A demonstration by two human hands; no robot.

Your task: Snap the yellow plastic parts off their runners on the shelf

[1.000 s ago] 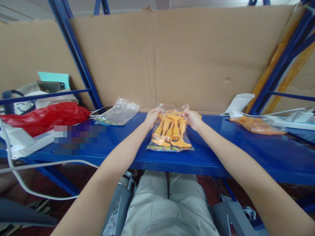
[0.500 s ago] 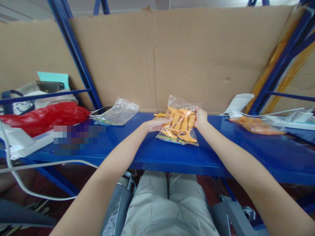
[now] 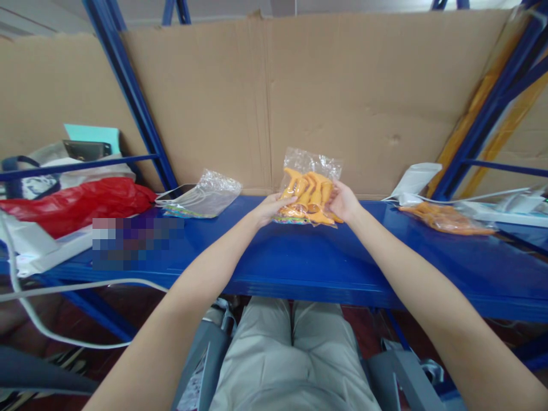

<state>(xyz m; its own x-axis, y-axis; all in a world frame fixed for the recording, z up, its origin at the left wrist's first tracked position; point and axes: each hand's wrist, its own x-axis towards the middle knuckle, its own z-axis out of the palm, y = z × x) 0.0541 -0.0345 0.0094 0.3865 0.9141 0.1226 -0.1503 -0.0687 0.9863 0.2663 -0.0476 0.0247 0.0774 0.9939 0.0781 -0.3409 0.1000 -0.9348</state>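
Note:
A clear plastic bag of orange plastic parts (image 3: 309,191) is held upright just above the blue shelf (image 3: 299,257), close to the cardboard back wall. My left hand (image 3: 269,209) grips the bag's lower left corner with closed fingers. My right hand (image 3: 342,202) grips its lower right edge, fingers closed on the plastic. The bag's open crinkled top points up.
An empty clear bag (image 3: 201,196) lies left of my hands. A red bag (image 3: 81,202), white items and a cable (image 3: 51,288) crowd the far left. More orange parts in plastic (image 3: 445,218) and a white pouch (image 3: 417,180) lie at right. Blue rack posts (image 3: 128,97) flank the cardboard.
The bag lay flat on the shelf a second ago. Both hands have lifted and tipped it upright, moving it back toward the cardboard wall.

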